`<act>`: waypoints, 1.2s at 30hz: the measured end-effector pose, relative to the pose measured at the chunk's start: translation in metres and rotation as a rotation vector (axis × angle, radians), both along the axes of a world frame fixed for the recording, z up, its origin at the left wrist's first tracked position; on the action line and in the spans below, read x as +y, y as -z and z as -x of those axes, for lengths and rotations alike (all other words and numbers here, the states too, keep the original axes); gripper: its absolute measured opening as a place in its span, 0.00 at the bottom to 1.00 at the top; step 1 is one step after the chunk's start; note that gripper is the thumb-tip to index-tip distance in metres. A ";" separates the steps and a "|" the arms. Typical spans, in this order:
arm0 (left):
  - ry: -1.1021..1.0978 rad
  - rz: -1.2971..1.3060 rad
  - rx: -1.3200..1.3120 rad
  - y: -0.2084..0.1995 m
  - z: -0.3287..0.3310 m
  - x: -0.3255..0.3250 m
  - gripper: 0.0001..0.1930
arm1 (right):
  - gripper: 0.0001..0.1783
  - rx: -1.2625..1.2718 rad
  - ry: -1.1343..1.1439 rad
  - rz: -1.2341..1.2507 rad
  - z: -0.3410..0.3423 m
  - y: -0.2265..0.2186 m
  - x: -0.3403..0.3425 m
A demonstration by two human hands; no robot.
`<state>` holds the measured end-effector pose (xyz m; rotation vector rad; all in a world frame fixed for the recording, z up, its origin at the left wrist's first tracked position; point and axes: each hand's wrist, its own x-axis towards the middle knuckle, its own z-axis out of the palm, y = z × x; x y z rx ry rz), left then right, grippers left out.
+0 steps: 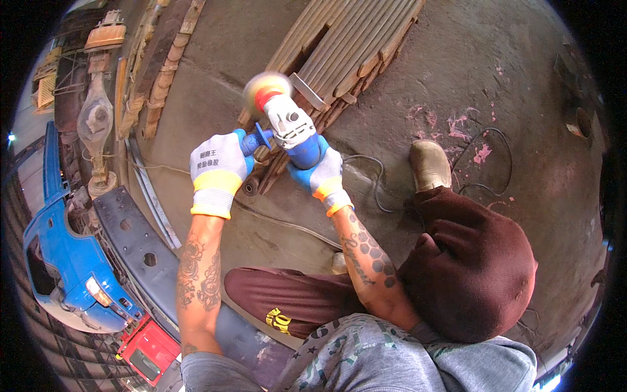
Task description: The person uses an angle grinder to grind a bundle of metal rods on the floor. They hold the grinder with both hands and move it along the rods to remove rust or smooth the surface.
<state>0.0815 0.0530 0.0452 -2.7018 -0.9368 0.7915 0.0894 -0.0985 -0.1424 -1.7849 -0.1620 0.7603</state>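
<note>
An angle grinder [294, 127] with a white head and blue body is held up in front of me in both gloved hands. My left hand [217, 160] is closed round its blue side handle [257, 139]. Wrapped about the blue motor body is my right hand [326, 173]. The round disc [266, 91] at the grinder's far end is blurred, as if spinning, with a red-orange part beside it. It hangs at the left edge of a stack of long rusty leaf springs [375, 49]; whether it touches them I cannot tell.
A black cord [380, 179] trails rightward over the concrete floor. Left lie more leaf springs [166, 72], a rusty axle [96, 117] and a long dark beam [130, 225]. Beyond stand a blue vehicle cab [78, 261] and a red one [147, 353]. My boot [430, 165] is at right.
</note>
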 end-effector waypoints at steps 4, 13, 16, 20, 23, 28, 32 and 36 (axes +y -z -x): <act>0.003 -0.014 0.008 -0.002 0.003 0.006 0.08 | 0.32 0.021 -0.019 -0.001 0.006 0.002 0.005; 0.007 0.016 -0.012 0.001 0.002 0.009 0.08 | 0.31 0.000 0.030 -0.062 0.002 0.004 0.009; 0.014 0.015 -0.024 0.004 -0.001 0.008 0.08 | 0.31 0.003 0.041 -0.058 -0.002 0.001 0.004; -0.008 0.002 0.017 0.000 0.012 0.014 0.08 | 0.31 0.016 0.009 -0.063 0.009 -0.003 0.011; 0.014 0.014 -0.014 0.006 0.001 0.007 0.08 | 0.30 -0.007 0.019 -0.020 -0.002 0.003 0.005; 0.000 0.015 -0.009 0.003 0.003 0.009 0.08 | 0.30 0.014 -0.001 -0.011 -0.002 -0.002 0.007; 0.010 0.017 -0.056 0.011 -0.003 0.005 0.08 | 0.31 -0.004 0.019 -0.015 -0.010 0.003 0.000; -0.005 0.028 -0.009 0.005 0.003 0.011 0.09 | 0.31 -0.014 -0.005 -0.012 -0.002 0.001 0.006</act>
